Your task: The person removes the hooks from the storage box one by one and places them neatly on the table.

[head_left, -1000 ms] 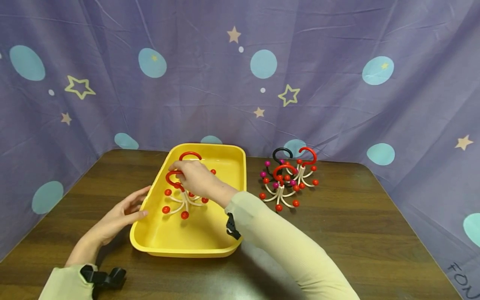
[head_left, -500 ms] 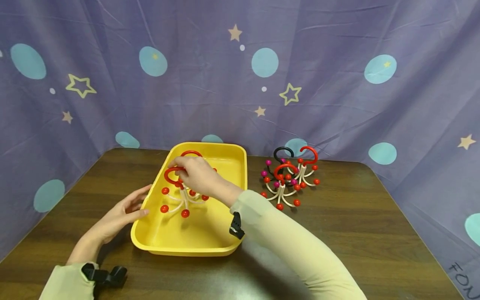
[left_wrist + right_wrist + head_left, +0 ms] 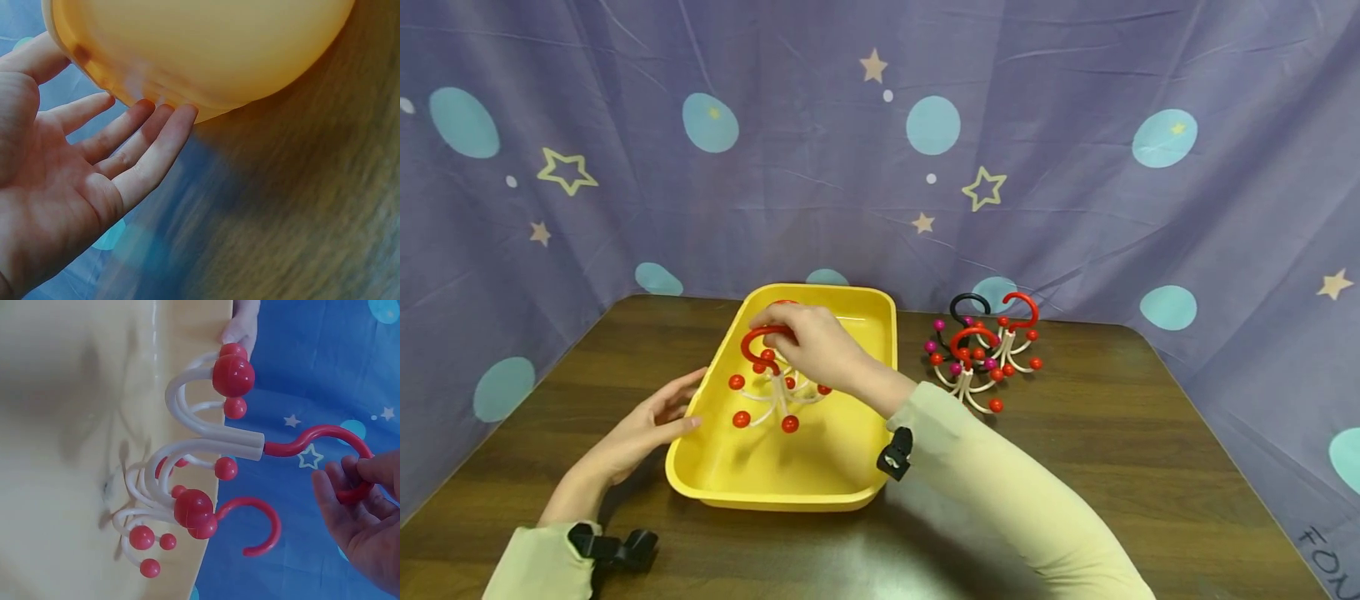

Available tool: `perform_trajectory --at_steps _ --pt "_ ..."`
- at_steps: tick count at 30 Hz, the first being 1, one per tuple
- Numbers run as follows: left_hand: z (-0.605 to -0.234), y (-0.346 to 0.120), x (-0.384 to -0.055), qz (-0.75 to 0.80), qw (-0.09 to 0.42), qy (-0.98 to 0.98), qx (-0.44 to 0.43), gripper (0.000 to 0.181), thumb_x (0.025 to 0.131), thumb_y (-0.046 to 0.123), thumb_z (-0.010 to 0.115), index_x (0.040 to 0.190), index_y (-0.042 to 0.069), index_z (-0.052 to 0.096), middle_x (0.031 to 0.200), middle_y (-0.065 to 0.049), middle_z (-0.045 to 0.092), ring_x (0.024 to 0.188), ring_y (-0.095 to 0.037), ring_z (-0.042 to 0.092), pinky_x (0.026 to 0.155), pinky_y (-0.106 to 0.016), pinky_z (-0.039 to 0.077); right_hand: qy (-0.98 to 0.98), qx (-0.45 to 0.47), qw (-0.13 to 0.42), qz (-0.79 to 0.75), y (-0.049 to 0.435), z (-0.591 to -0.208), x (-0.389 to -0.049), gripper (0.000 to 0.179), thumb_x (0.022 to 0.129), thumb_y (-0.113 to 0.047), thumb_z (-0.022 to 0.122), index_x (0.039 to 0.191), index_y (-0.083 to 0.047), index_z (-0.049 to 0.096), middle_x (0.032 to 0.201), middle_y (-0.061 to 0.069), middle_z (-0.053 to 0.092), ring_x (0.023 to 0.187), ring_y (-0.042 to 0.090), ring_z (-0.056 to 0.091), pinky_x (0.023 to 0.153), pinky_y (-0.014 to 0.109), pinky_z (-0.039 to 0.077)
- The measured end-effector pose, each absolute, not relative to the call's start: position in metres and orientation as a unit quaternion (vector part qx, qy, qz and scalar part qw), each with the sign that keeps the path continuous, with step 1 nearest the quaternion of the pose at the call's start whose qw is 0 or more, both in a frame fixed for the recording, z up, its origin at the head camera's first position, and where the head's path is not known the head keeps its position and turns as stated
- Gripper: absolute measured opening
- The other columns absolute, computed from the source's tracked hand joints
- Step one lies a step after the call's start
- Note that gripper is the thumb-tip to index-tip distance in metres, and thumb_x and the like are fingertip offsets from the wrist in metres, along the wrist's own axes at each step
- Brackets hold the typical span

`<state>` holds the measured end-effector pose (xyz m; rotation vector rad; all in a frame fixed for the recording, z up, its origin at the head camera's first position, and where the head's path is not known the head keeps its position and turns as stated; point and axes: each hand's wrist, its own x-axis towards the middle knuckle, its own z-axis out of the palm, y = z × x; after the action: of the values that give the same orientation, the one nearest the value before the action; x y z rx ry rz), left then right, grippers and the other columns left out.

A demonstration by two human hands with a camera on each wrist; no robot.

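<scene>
My right hand (image 3: pixel 823 346) pinches the red hook of a multi-arm hanger (image 3: pixel 219 437), which has curved white arms tipped with red balls. The hanger is upright over the yellow plastic tub (image 3: pixel 775 502), apparently raised off its floor. Behind it a similar hanger (image 3: pixel 142 537) stands inside the tub, mostly hidden in the head view by my hand and the held one. At the tub's left side, my left hand (image 3: pixel 636 437) touches the wall and rim. In the left wrist view its fingers (image 3: pixel 150 153) stretch out against the tub's outside.
To the right of the tub, a group of hangers stands close together on the brown wooden table (image 3: pixel 1112 467): a black one (image 3: pixel 970 302) with magenta balls, a red-hooked one (image 3: pixel 1021 308) behind, and another (image 3: pixel 966 379) in front. A purple patterned curtain (image 3: pixel 805 167) hangs behind.
My right hand has shifted slightly right with the held hanger, whose hook now hides more of the hanger behind. The left hand stays at the tub's side.
</scene>
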<state>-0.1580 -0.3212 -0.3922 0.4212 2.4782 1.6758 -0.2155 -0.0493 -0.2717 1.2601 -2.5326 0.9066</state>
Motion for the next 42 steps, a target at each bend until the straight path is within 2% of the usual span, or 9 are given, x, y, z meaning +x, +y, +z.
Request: perform_trajectory --at_steps 4,16,23,29,42 --pt "-0.393 -0.321 -0.158 0.553 0.061 0.819 0.141 0.062 0.091 0.009 0.052 0.144 0.008 0.020 0.118 0.000 0.047 0.099 -0.007 0.052 0.077 -0.024 0.047 -0.840 0.424 0.089 0.328 -0.039 -0.269 -0.215 0.020 0.091 -0.011 0.054 0.108 -0.013 0.065 0.104 -0.004 0.065 0.088 0.002 0.058 0.076 0.011 0.042" --pt "-0.394 -0.322 -0.158 0.556 0.060 0.815 0.151 0.062 0.091 0.008 0.051 0.145 0.007 0.020 0.119 0.004 0.048 0.100 -0.005 0.052 0.077 -0.024 0.047 -0.815 0.422 0.116 0.379 -0.002 -0.263 -0.210 0.018 0.089 -0.009 0.057 0.104 -0.009 0.065 0.098 -0.001 0.066 0.077 0.002 0.059 0.069 0.014 0.045" --pt "-0.393 -0.322 -0.158 0.557 0.061 0.815 0.149 0.062 0.091 0.008 0.051 0.145 0.008 0.020 0.119 0.003 0.047 0.100 -0.006 0.052 0.077 -0.024 0.047 -0.812 0.413 0.144 0.385 0.022 -0.261 -0.209 0.016 0.089 -0.008 0.057 0.102 -0.009 0.067 0.098 -0.001 0.065 0.075 0.003 0.057 0.067 0.016 0.047" --pt "-0.394 -0.322 -0.158 0.556 0.063 0.816 0.147 0.063 0.091 0.008 0.051 0.145 0.009 0.019 0.121 0.002 0.047 0.101 -0.006 0.052 0.077 -0.024 0.047 -0.816 0.395 0.145 0.396 0.043 -0.259 -0.206 0.017 0.089 -0.007 0.056 0.102 -0.011 0.066 0.097 0.000 0.065 0.073 0.005 0.061 0.063 0.017 0.049" --pt "-0.394 -0.322 -0.158 0.549 0.060 0.821 0.143 0.062 0.091 0.009 0.051 0.145 0.008 0.020 0.119 -0.002 0.047 0.099 -0.006 0.052 0.077 -0.025 0.047 -0.833 0.357 0.175 0.385 0.084 -0.263 -0.201 0.015 0.087 -0.010 0.060 0.099 -0.013 0.067 0.091 -0.002 0.065 0.069 0.011 0.060 0.063 0.022 0.048"
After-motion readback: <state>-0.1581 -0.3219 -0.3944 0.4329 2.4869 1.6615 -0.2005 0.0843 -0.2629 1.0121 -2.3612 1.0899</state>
